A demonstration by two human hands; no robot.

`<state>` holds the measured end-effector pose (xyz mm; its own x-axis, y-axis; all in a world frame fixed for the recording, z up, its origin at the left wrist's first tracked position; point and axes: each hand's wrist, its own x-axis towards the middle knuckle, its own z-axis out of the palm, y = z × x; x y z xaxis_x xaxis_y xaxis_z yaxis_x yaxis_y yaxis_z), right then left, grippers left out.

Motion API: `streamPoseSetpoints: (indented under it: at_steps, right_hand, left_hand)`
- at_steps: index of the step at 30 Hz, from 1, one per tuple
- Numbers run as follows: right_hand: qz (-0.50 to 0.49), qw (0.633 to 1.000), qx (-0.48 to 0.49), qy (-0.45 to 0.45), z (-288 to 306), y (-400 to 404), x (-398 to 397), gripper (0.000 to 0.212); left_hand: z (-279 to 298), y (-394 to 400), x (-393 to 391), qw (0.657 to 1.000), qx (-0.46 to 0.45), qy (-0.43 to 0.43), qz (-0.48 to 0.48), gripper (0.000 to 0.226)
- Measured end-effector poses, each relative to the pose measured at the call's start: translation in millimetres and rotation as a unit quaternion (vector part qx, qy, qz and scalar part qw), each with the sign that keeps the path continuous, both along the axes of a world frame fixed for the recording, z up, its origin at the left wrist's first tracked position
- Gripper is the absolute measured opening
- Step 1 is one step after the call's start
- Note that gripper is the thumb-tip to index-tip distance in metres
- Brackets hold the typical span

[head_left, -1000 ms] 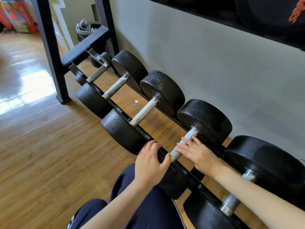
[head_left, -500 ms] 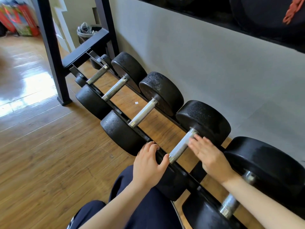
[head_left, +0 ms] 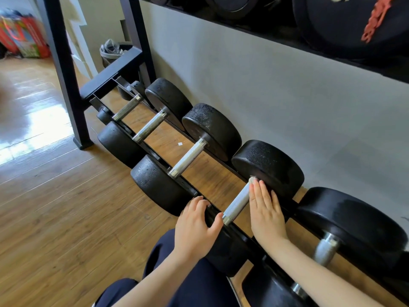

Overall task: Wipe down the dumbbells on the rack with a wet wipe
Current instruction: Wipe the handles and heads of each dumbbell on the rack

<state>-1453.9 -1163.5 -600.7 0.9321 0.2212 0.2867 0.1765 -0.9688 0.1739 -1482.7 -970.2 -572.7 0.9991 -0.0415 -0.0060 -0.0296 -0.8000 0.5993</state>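
Observation:
Several black dumbbells with knurled steel handles lie in a row on a low black rack along the wall. My left hand holds the near head of one dumbbell, fingers bent over its top edge, thumb beside the handle. My right hand lies flat with straight fingers along the handle's right side, its fingertips at the far head. A small bit of white wet wipe shows at those fingertips; the rest is hidden under the hand.
Another dumbbell lies to the right, and one to the left. A black frame post stands on the wooden floor at left. A waste bin sits far back. Weight plates hang above the grey wall.
My right hand has slid along the handle from its near end toward the far head. My left hand has stayed on the near head.

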Motion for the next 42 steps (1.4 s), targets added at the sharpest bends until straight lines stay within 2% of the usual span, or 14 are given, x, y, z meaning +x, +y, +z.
streamPoseSetpoints:
  at_steps: [3, 6, 14, 17, 19, 21, 24, 28, 30, 33, 35, 38, 40, 42]
  right_hand:
    - [0.027, 0.999, -0.016, 0.006, 2.0, 4.3, 16.1, 0.08]
    - [0.074, 0.997, -0.023, 0.019, 10.1, -3.8, 28.2, 0.077]
    - [0.125, 0.985, 0.118, -0.007, -1.8, -20.6, 17.4, 0.071]
    - [0.244, 0.968, 0.055, 0.014, -6.1, -3.4, 17.3, 0.053]
    - [0.319, 0.946, 0.023, 0.059, -5.6, -3.4, 17.5, 0.054]
    - [0.347, 0.932, 0.048, 0.095, 0.4, -10.1, 21.2, 0.061]
    - [0.341, 0.936, 0.043, 0.078, 11.9, -16.7, 30.2, 0.045]
    - [0.304, 0.951, -0.006, 0.056, 15.5, -20.4, 39.7, 0.041]
    - [0.325, 0.945, 0.0, 0.038, 11.2, -17.1, 37.4, 0.033]
    - [0.399, 0.915, -0.012, 0.063, 1.1, -3.5, 25.7, 0.056]
    - [0.411, 0.908, -0.003, 0.082, -1.8, -1.4, 21.7, 0.065]
    - [0.346, 0.936, 0.048, 0.045, 5.2, -18.4, 37.2, 0.063]
    - [0.286, 0.955, 0.084, 0.002, 8.6, -28.5, 47.8, 0.052]
    - [0.274, 0.957, 0.09, -0.021, 6.5, -26.0, 47.3, 0.04]
  left_hand:
    - [0.4, -1.3, 0.0, 1.0, -0.002, -0.007, 0.004, 0.05]
    - [0.1, -1.2, -0.5, 1.0, -0.005, -0.005, 0.006, 0.059]
    - [-3.1, 0.1, 1.0, 1.0, -0.002, -0.011, 0.0, 0.061]
    - [-4.6, -1.1, 1.1, 1.0, -0.002, -0.016, 0.001, 0.062]
    - [-3.3, -2.5, 0.0, 1.0, -0.005, -0.023, 0.008, 0.078]
    - [-3.7, -3.3, -0.2, 1.0, -0.007, -0.027, 0.009, 0.083]
    - [-5.0, -1.8, 0.1, 0.999, -0.009, -0.034, 0.01, 0.084]
    - [-4.2, -2.8, 0.2, 1.0, -0.004, -0.026, 0.007, 0.086]
    - [-4.5, -2.8, 0.0, 1.0, -0.005, -0.023, 0.008, 0.086]
    - [-5.7, -2.8, 0.1, 0.999, -0.003, -0.031, 0.013, 0.081]
    - [-4.9, -2.5, -0.1, 0.999, -0.002, -0.034, 0.014, 0.081]
    - [-2.6, -1.9, 0.2, 1.0, -0.001, -0.026, 0.004, 0.086]
    - [-2.6, -1.4, 0.9, 1.0, 0.002, -0.022, 0.003, 0.087]
    - [-4.1, -1.1, 1.1, 1.0, 0.003, -0.022, 0.004, 0.083]
